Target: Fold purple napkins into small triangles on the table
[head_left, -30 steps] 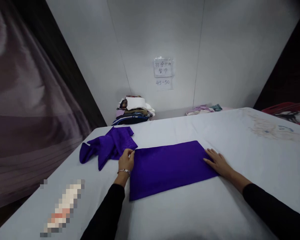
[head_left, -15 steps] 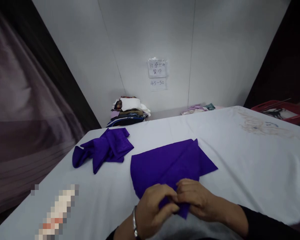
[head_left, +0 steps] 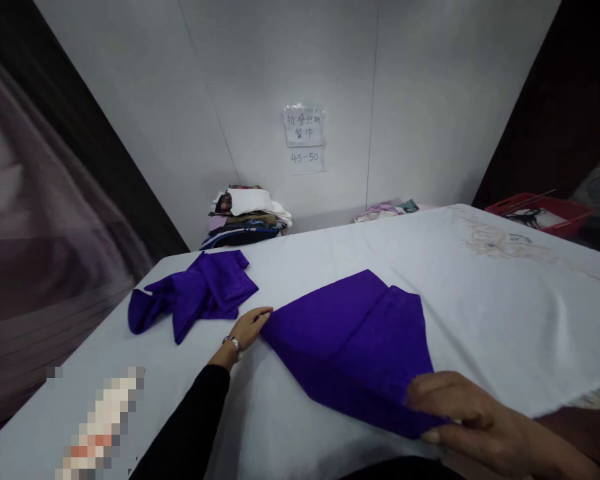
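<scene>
A purple cloth napkin (head_left: 340,340) lies partly folded on the white-covered table (head_left: 485,320), a diagonal fold edge running across it. My left hand (head_left: 247,328), with a silver bracelet at the wrist, pinches its left corner. Nearer to me, my right hand (head_left: 460,413) grips the front right corner between thumb and fingers, and that edge is raised a little. To the left, apart from my hands, rests a second purple napkin (head_left: 203,293), crumpled with several loose points.
Folded clothes (head_left: 247,217) are stacked behind the table at the wall, with a smaller cloth pile (head_left: 380,211) further right. A red basket (head_left: 570,223) stands at the far right. Handwritten paper (head_left: 304,137) hangs on the wall. A pixelated patch (head_left: 100,420) covers the front left.
My hands were together at the napkin's front edge and have moved apart, left hand to the left corner, right hand to the right. The napkin has turned and spread wider.
</scene>
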`<state>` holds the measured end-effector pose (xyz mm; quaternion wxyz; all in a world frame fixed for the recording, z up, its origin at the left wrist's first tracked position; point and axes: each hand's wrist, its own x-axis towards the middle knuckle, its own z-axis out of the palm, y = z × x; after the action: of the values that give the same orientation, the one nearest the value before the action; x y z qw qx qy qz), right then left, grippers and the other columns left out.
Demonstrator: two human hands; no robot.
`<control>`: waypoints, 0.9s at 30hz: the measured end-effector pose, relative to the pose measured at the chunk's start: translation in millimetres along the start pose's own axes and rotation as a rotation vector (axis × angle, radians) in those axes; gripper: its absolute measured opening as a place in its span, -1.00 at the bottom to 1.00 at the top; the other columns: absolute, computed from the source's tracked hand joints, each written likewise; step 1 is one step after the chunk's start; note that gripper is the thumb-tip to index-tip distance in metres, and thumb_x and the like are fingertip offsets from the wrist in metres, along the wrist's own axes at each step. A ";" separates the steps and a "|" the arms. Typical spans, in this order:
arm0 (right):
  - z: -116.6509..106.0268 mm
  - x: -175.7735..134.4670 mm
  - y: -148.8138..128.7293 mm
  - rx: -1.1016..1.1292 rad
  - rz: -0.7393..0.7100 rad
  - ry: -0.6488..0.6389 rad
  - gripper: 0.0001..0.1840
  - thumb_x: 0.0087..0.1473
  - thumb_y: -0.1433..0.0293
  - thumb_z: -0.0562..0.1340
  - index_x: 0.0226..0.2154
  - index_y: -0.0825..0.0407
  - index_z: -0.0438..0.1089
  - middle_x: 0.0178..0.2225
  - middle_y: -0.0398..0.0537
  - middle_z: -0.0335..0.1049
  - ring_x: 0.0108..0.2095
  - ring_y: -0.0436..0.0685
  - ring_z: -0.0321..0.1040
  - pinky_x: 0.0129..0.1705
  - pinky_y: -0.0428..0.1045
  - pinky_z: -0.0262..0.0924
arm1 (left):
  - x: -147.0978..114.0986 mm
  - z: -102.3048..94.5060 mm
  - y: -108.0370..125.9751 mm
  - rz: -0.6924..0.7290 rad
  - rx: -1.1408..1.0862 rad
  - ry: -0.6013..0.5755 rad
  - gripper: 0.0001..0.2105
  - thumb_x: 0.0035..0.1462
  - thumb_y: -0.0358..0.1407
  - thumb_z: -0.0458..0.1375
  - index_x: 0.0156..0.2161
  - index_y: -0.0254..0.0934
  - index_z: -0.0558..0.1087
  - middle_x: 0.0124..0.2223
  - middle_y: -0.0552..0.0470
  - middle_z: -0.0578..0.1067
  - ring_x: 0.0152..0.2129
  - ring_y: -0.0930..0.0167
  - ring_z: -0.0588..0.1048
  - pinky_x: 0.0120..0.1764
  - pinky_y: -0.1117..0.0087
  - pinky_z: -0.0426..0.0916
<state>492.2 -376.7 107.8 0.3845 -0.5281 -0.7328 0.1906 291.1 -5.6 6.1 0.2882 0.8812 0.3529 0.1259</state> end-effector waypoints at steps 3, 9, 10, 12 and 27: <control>-22.7 -15.8 4.6 0.071 0.152 0.034 -0.76 0.04 0.34 0.21 -0.18 -0.16 0.43 -0.34 -0.07 0.46 -0.35 0.13 0.40 -0.39 -0.04 0.33 | -14.7 -10.2 1.3 0.020 -0.150 -0.124 -0.53 0.06 0.01 -0.13 -0.17 -0.21 0.49 -0.09 0.05 0.50 -0.07 0.32 0.39 0.04 0.27 0.21; -52.5 -38.5 36.6 0.227 0.430 0.291 -0.77 -0.04 0.29 0.27 -0.25 -0.09 0.49 -0.35 -0.06 0.49 -0.34 0.20 0.42 -0.29 0.06 0.36 | -57.5 -13.1 4.4 0.025 -0.260 -0.340 -0.50 -0.18 -0.08 0.19 -0.04 -0.09 0.40 0.09 0.09 0.36 0.05 0.27 0.28 0.09 0.24 0.13; -56.1 -36.9 44.2 0.245 0.469 0.312 -0.76 -0.03 0.26 0.26 -0.25 -0.07 0.49 -0.34 -0.05 0.49 -0.33 0.21 0.41 -0.26 0.09 0.35 | -63.0 -9.7 5.1 0.031 -0.219 -0.349 -0.48 -0.23 -0.12 0.23 -0.04 -0.08 0.40 0.10 0.10 0.34 0.07 0.26 0.25 0.10 0.24 0.12; -63.9 -26.8 60.7 0.248 0.542 0.342 -0.69 -0.03 0.21 0.24 -0.22 -0.03 0.48 -0.31 -0.02 0.49 -0.29 0.23 0.40 -0.20 0.14 0.32 | -68.5 -0.8 6.9 0.072 -0.110 -0.332 -0.56 -0.27 -0.18 0.25 -0.14 -0.06 0.47 0.09 0.11 0.36 0.09 0.25 0.21 0.11 0.25 0.10; -224.7 168.7 91.9 0.185 0.097 0.756 -0.82 -0.17 0.30 0.34 -0.42 0.02 0.46 -0.42 -0.14 0.46 -0.38 0.06 0.37 -0.20 0.05 0.26 | 58.3 -196.4 128.1 0.139 -0.396 0.766 -0.71 -0.24 -0.24 0.26 -0.34 -0.33 0.47 -0.49 0.16 0.47 -0.54 0.54 0.39 -0.42 0.52 0.31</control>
<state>696.9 -216.0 247.9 0.6636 -0.5584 -0.4934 0.0657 319.9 42.2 241.1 0.2906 0.7205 0.3433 0.5278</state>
